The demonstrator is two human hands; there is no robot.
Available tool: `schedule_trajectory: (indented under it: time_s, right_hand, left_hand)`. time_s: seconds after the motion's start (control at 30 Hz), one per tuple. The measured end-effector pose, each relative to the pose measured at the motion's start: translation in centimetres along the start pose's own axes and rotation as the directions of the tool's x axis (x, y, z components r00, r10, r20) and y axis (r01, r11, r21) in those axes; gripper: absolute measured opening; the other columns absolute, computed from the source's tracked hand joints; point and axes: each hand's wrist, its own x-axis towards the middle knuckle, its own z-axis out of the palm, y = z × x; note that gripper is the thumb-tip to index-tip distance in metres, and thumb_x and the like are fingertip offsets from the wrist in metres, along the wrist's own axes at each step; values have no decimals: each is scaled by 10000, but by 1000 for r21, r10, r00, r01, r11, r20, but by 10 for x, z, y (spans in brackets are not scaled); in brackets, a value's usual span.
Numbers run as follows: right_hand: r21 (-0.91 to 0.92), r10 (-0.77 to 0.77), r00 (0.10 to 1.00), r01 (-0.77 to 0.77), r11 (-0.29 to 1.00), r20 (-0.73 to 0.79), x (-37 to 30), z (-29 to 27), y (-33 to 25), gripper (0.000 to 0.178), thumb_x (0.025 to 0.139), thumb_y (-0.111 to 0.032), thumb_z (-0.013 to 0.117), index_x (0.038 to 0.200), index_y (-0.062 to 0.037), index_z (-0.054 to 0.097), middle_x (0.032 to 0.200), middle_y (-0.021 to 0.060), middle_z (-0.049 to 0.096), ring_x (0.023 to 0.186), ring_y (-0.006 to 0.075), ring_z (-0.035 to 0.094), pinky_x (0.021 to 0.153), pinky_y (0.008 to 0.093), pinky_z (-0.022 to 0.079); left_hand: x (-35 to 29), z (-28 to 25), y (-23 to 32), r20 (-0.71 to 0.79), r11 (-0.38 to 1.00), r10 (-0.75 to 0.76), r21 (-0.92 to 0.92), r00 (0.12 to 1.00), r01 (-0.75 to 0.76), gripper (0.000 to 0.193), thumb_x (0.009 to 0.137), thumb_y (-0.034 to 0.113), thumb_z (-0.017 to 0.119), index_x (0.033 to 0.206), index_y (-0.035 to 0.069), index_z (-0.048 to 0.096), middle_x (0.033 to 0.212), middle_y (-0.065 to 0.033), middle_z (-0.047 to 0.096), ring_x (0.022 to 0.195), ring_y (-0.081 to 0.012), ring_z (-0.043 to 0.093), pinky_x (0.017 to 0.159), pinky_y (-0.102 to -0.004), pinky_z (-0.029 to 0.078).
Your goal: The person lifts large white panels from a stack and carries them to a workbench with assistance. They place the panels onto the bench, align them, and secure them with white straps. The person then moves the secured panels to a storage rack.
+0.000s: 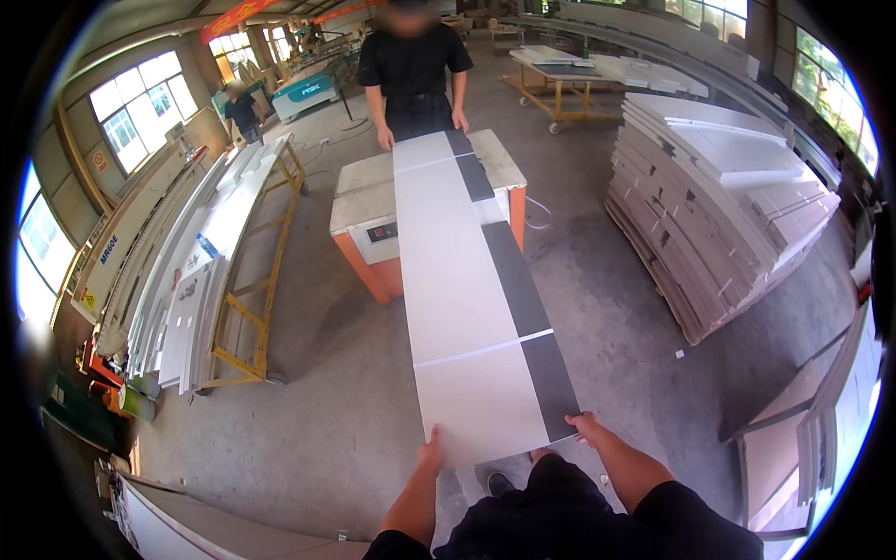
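- Fingers of the left hand (429,452) are mostly hidden beneath the long panel bundle (471,308); its thumb shows on top.
- Fingers of the right hand (588,427) curl at the opposite near corner, their undersides out of sight.
- Between the two hands, part of a shoe (499,483) shows past the near edge.
- Far ahead of the fingers, the bundle's other end lies over an orange-sided machine (362,201); contact is hard to make out.
- Beyond it, a co-worker (411,70) has hands at the far corners; their grip is unclear.
- Left of the fingers, well apart, stands a yellow-framed cart (271,271); ahead to the right, a board stack (681,224).
- Both hands grasp the bundle, white and dark grey with white bands (483,347), fingers closed around its near corners.
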Motion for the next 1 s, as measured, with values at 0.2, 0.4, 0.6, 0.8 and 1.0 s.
schedule_trajectory:
  time_s: [0.2,0.4,0.6,0.8,1.0]
  right_hand:
    - [14,-13,1000,13,1000,-5,1,1,1,605,829,-355,691,1235,60,523,1181,194,602,884,316,635,616,387,529]
    - [-2,3,1000,-3,1000,-7,3,0,1,597,831,-348,684,1239,58,526,1197,191,600,902,317,637,629,390,531]
    - [3,11,1000,-11,1000,1,-5,1,-4,589,830,-347,684,1234,56,536,1187,182,611,918,315,640,646,394,535]
    - [-1,14,1000,-14,1000,-12,-4,-1,-1,589,829,-351,685,1229,54,537,1183,184,610,919,317,640,654,393,536]
    - [-37,3,1000,-4,999,-26,-1,-2,-11,634,829,-372,683,1267,47,499,1202,189,595,906,318,639,654,386,538]
  left_hand:
    - [10,2,-6,9,999,-6,31,1000,6,1103,760,835,422,1155,-187,546,1161,-300,597,1098,-366,584,914,-422,456]
    - [15,5,-8,17,1000,-13,25,1000,13,1134,746,851,415,1208,-180,512,1207,-301,573,1133,-369,564,931,-430,449]
    - [11,2,-7,44,998,-32,50,999,29,1170,729,873,395,1249,-171,483,1238,-294,557,1158,-366,549,939,-436,446]
    - [3,1,0,64,998,-49,53,997,46,1156,732,874,386,1212,-170,516,1218,-287,570,1152,-370,551,943,-442,440]
    - [19,7,-15,22,998,-45,32,999,45,1135,745,859,395,1201,-172,523,1197,-291,580,1130,-377,562,941,-441,440]
